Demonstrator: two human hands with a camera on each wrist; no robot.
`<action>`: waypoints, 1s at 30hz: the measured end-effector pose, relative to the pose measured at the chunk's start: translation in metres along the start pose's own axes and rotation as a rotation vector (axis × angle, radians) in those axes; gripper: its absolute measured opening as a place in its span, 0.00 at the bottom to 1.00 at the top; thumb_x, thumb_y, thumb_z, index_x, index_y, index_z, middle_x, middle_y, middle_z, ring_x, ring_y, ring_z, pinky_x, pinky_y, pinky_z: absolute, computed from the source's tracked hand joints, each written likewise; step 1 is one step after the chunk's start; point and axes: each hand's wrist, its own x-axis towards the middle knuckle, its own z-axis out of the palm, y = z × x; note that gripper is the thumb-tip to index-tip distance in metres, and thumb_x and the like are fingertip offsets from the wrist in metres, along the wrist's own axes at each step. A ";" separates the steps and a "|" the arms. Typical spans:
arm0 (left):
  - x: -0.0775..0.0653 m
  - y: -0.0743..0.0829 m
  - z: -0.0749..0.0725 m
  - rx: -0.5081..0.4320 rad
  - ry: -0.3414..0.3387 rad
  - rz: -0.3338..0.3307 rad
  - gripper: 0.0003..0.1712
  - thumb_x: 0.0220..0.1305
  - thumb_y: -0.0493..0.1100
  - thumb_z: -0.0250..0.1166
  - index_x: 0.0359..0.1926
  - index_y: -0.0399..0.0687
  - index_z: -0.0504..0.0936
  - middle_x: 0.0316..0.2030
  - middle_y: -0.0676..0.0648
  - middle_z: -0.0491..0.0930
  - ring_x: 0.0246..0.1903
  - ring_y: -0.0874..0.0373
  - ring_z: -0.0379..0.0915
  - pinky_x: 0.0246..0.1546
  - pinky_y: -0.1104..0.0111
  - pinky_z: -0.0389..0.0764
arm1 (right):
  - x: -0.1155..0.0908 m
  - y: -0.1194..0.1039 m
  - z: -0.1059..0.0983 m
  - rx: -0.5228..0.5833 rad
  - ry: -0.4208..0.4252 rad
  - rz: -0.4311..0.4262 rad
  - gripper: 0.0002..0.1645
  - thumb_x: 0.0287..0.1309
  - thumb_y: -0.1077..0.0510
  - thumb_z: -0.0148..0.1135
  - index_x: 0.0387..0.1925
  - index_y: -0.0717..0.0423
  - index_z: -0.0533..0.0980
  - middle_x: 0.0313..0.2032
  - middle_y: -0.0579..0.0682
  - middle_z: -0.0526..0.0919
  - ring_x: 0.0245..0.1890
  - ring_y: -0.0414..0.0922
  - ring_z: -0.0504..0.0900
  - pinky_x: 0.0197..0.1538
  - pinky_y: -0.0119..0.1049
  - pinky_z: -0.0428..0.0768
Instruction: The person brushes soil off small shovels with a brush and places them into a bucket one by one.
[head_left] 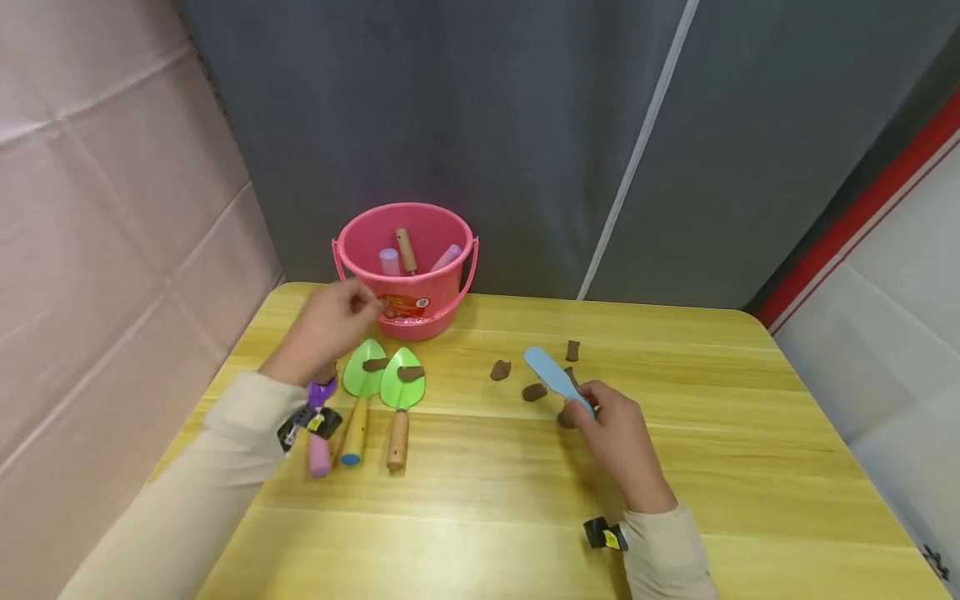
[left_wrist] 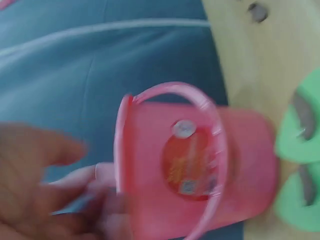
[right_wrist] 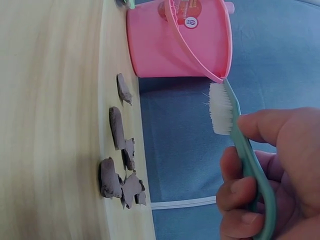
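My right hand grips a light blue-green brush by its handle, raised over the right half of the table. White bristles on it face the tabletop. Several brown clay-like pieces lie around and below the brush. My left hand is by the front left of a pink bucket, thumb and fingers loosely bent with nothing seen between them. Handles of tools, one wooden and two pale purple, stick up inside the bucket. Motion blurs this hand in the left wrist view.
Two green trowels lie in front of the bucket, a brown piece on each blade. A purple-headed tool with a pink handle lies left of them, partly hidden by the left wrist. A dark curtain hangs behind the table.
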 end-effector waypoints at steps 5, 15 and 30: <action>-0.054 -0.012 0.055 0.127 -0.290 -0.104 0.14 0.67 0.49 0.62 0.36 0.41 0.80 0.27 0.47 0.77 0.24 0.55 0.69 0.26 0.63 0.71 | 0.002 -0.001 -0.002 -0.015 0.010 -0.026 0.10 0.67 0.56 0.62 0.43 0.58 0.79 0.28 0.50 0.77 0.15 0.40 0.63 0.17 0.31 0.61; -0.075 -0.019 0.113 0.081 -0.225 -0.207 0.22 0.67 0.48 0.64 0.16 0.50 0.73 0.11 0.53 0.73 0.14 0.56 0.68 0.19 0.64 0.67 | 0.003 -0.007 0.001 0.035 -0.024 -0.020 0.09 0.67 0.56 0.62 0.42 0.58 0.79 0.30 0.50 0.81 0.16 0.41 0.66 0.19 0.32 0.64; -0.079 0.011 0.118 -0.112 -0.238 -0.142 0.11 0.63 0.40 0.63 0.26 0.47 0.71 0.17 0.50 0.72 0.12 0.60 0.69 0.15 0.67 0.69 | 0.002 -0.015 0.006 -0.009 0.004 -0.143 0.08 0.64 0.58 0.66 0.42 0.58 0.79 0.29 0.47 0.79 0.21 0.41 0.69 0.23 0.33 0.69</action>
